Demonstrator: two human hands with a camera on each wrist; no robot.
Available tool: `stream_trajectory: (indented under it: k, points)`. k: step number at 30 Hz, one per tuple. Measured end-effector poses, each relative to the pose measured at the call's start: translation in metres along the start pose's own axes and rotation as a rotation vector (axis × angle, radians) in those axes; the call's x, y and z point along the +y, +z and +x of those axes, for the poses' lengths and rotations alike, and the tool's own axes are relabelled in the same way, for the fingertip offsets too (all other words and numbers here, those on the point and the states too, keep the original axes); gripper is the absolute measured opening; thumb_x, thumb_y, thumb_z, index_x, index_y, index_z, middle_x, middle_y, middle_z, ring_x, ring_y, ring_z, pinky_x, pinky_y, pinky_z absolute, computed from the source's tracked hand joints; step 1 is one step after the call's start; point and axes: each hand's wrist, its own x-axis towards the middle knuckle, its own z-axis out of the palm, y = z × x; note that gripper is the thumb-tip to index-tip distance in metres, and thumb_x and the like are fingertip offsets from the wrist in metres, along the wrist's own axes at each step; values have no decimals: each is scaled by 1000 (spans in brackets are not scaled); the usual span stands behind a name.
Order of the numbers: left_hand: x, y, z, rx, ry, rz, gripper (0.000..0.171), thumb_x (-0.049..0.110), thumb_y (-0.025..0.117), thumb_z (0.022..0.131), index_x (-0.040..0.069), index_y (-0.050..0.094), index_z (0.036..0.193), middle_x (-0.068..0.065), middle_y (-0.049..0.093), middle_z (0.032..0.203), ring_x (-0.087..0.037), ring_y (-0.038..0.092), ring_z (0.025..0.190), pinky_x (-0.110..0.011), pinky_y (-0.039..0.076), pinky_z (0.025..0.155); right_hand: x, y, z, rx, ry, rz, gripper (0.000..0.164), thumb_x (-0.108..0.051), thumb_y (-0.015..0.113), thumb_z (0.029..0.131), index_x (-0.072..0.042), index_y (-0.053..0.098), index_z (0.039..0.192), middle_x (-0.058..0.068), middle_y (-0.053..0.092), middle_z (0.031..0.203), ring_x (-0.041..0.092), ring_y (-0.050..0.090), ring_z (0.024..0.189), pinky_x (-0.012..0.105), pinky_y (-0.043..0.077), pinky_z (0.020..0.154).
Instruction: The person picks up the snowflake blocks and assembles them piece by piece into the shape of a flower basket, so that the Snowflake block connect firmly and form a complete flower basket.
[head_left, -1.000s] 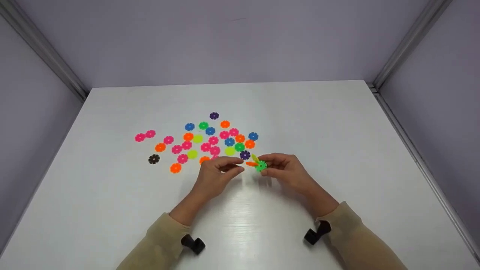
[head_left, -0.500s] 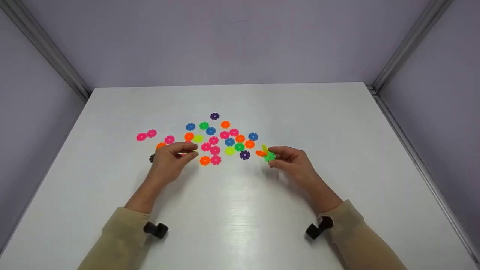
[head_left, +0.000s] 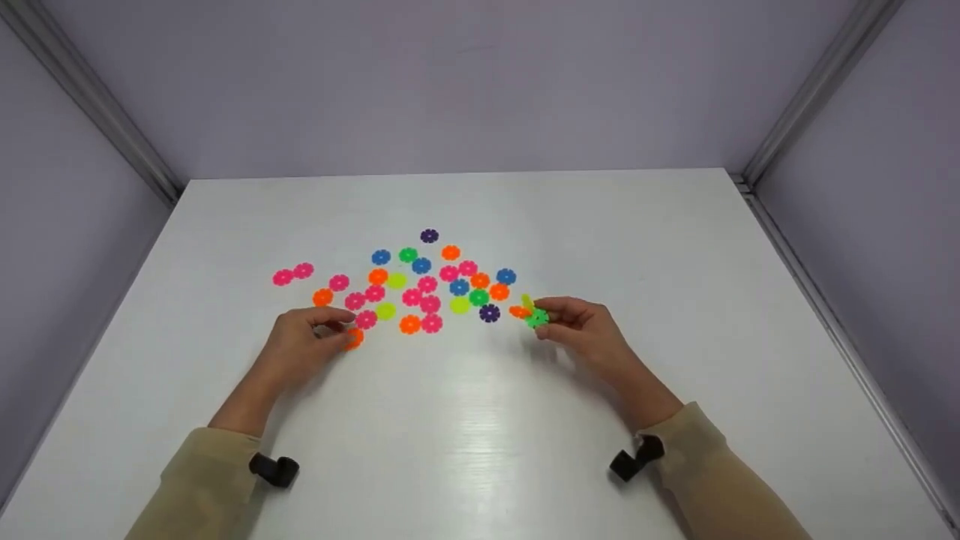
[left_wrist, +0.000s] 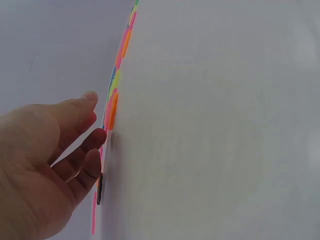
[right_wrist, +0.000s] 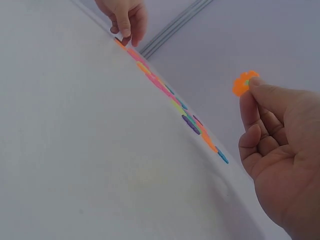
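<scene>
My right hand [head_left: 581, 326] pinches a small cluster of joined plastic snowflake discs: a green disc [head_left: 537, 319], an orange disc [head_left: 519, 311] and a yellow one [head_left: 527, 301] standing up on edge. In the right wrist view the orange disc [right_wrist: 242, 84] shows beyond the thumb and forefinger, most of the green hidden. My left hand [head_left: 300, 345] is over the left part of the scattered discs, thumb and fingers apart with nothing between them. Its thumb tip overlaps a loose orange disc [head_left: 357, 340] in the head view, and a pink disc [head_left: 366, 319] lies beside the fingertips.
Several loose snowflake discs in pink, orange, blue, green, yellow and purple lie flat across the middle of the white table [head_left: 480, 435]. A purple disc [head_left: 489, 313] lies nearest the right hand's cluster. Pale walls [head_left: 465, 90] stand behind and at both sides.
My left hand has moved away from the joined discs, leftward across the pile to the orange disc. My right hand has shifted slightly right and away from me, still pinching the cluster.
</scene>
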Motion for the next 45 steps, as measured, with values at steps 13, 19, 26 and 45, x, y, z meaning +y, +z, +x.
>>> stream_trajectory:
  k: [13, 19, 26, 45]
  points:
    - [9, 16, -4, -17, 119, 109, 36, 13, 81, 95, 10, 75, 130, -7, 69, 113, -26, 62, 103, -36, 59, 89, 1, 6, -1, 1, 17, -27, 37, -6, 82, 93, -4, 74, 130, 14, 75, 111, 26, 68, 97, 28, 61, 88]
    - [52, 47, -8, -8, 261, 27, 17, 17, 86, 92, 15, 84, 109, 5, 74, 97, -18, 67, 91, -28, 59, 79, 0, 11, -1, -11, 1, -38, 38, -5, 82, 93, -3, 74, 129, 14, 75, 109, 25, 68, 97, 27, 60, 87]
    - [101, 96, -13, -3, 430, -116, 21, 9, 81, 95, 10, 83, 115, 3, 77, 100, -13, 74, 91, -25, 61, 80, -1, 19, -3, -39, -13, -49, 37, -7, 82, 93, -3, 74, 129, 14, 76, 109, 26, 69, 98, 28, 60, 88]
    - [114, 137, -15, 43, 444, -314, 18, 14, 80, 96, 11, 84, 113, 4, 81, 104, -11, 77, 94, -28, 62, 81, -1, 34, -5, -97, -90, -5, 34, -7, 82, 94, -3, 74, 127, 16, 74, 98, 24, 71, 84, 27, 61, 80]
